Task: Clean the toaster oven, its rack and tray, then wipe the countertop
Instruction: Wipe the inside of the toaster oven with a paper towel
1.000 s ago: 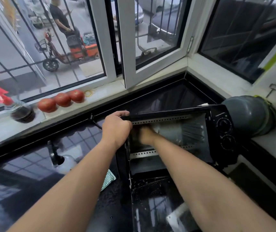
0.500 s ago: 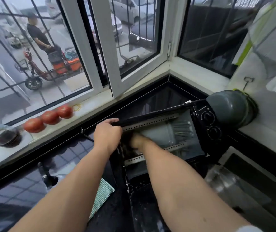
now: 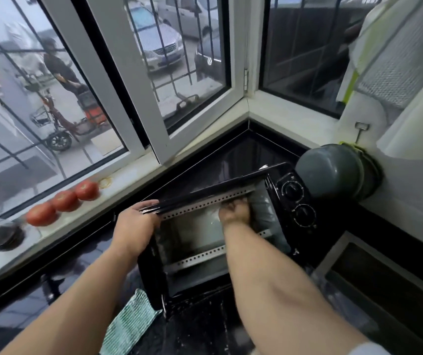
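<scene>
The black toaster oven (image 3: 295,201) stands on the black countertop (image 3: 59,285) with its door (image 3: 200,311) folded down toward me. My left hand (image 3: 134,226) grips the oven's top left front corner. My right hand (image 3: 234,212) is inside the cavity, up at the right near the perforated top rail, with its fingers curled; whether it holds anything is hidden. No rack or tray shows inside. A green-and-white cloth (image 3: 131,326) lies on the counter by the oven's left side, under my left forearm.
Three tomatoes (image 3: 64,201) and a dark bowl (image 3: 2,237) sit on the white window sill at left. A grey pot (image 3: 333,172) lies on its side right behind the oven's knobs. A recessed basin (image 3: 384,278) is at right. An open window sash (image 3: 159,139) overhangs the sill.
My right hand has slid from the left side of the oven cavity to the upper right. My left hand has stayed on the oven's corner. My view has swung left and upward.
</scene>
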